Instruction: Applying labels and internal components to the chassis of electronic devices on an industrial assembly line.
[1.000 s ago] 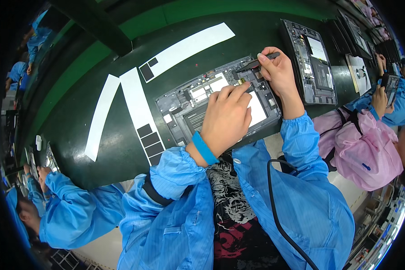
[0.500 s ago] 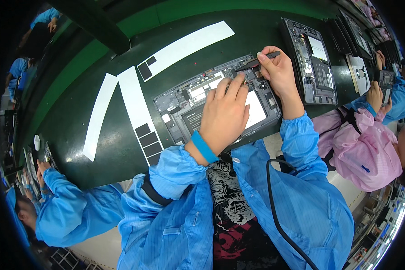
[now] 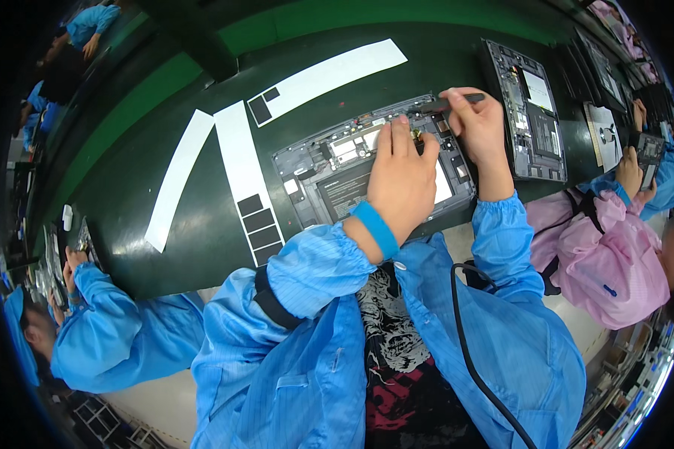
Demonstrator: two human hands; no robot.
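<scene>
An opened electronic device [image 3: 296, 163], like a tablet or laptop body, lies slightly turned on the dark table in front of me. Its black battery [image 3: 346, 196] and circuit boards are exposed. My left hand [image 3: 403, 173], with a blue band at the wrist, rests over the middle of it, fingers stretched out and fingertips on the board area. At the device's far right corner, my right hand [image 3: 478, 133] pinches black tweezers [image 3: 464, 99], whose tips point left and down at the inner parts. What lies under my left palm is hidden.
White strips [image 3: 329, 78] bearing black rectangular pads lie left of and beyond the device. Another opened device [image 3: 535, 112] sits to the right. A dark post [image 3: 202, 45] stands at the table's far side. Co-workers sit at both sides; a black cable [image 3: 460, 337] hangs over my coat.
The whole view has shifted a little. My left hand has moved slightly right over the device, its fingers now straighter. My right hand still holds the tweezers near the same corner.
</scene>
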